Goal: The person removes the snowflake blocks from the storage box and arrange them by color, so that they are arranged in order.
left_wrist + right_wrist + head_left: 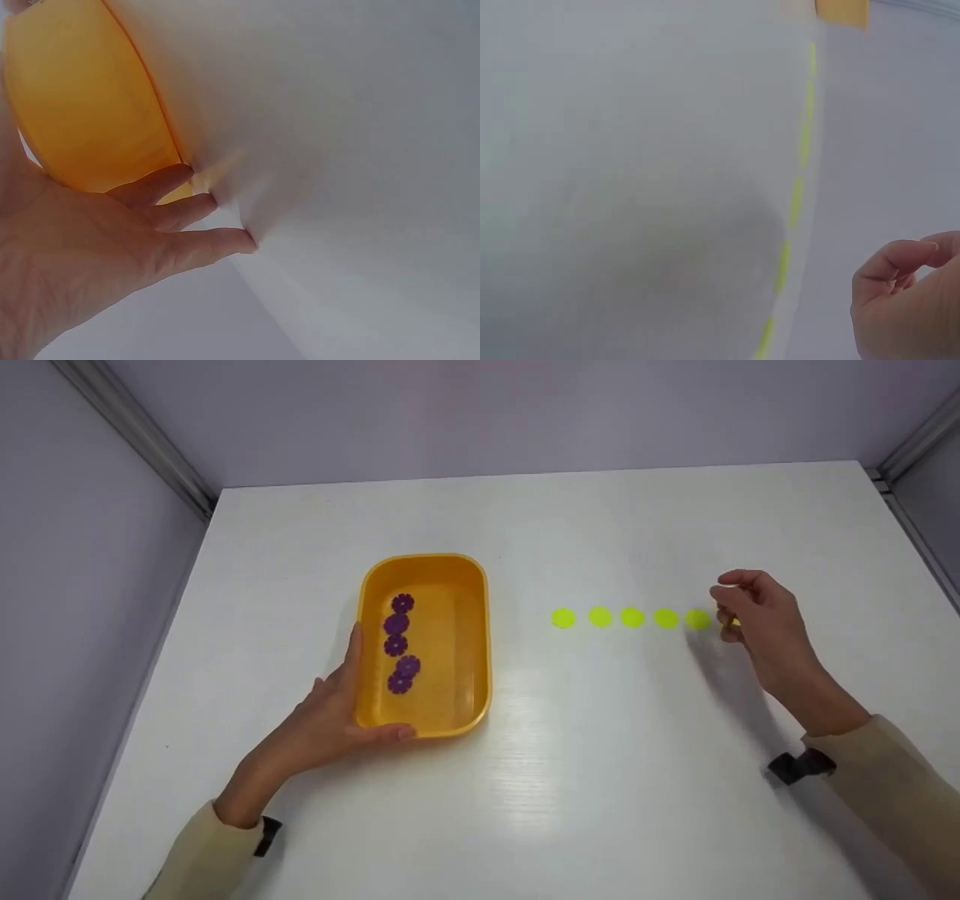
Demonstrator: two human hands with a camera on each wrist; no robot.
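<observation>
So the biggest thing here is the white table (585,780), boxed in by pale grey walls with metal rails (135,431) in the back corners. Plain setup, a bit of glare on the tabletop near the middle.

Next down in size is the orange tub (480,645), sitting left of centre. The left hand (330,727) steadies it at the near-left corner, fingers relaxed and flat against the wall, thumb along the near rim, not really gripping it.

Inside the tub there are five purple flower pieces (399,643) in a rough line along its left side, so that colour looks done.

Out on the table to the right lies a row of yellow-green discs (631,617), five in plain view, well apart from the tub. The right hand (757,619) is at the row's right end, fingers curled in a pinch on what looks like a sixth yellow piece (735,622), mostly hidden.

My read: purples sorted, nearly all yellows untouched, roughly halfway.
</observation>
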